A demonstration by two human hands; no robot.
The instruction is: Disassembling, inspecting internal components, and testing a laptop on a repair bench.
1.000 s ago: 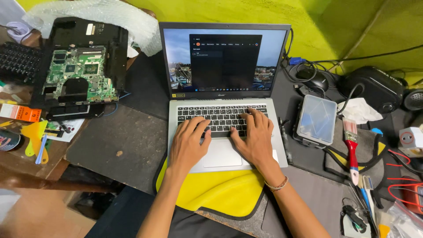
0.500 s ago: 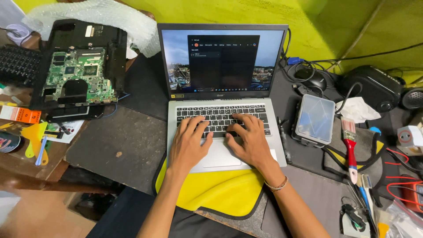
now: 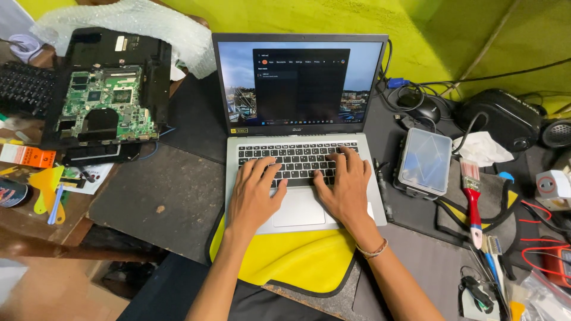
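Left hand (image 3: 254, 193) and right hand (image 3: 344, 187), fingers spread wide, rest on a silver laptop's keyboard (image 3: 297, 160) mid-table, holding nothing.

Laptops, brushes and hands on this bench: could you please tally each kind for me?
Laptops: 2, a working silver laptop and an opened black laptop
Brushes: 1, a red-handled brush
Hands: 2, left hand and right hand
Total: 5

A silver laptop (image 3: 300, 172) sits open on a yellow sleeve (image 3: 297, 258). Its screen is lit, showing a dark window.
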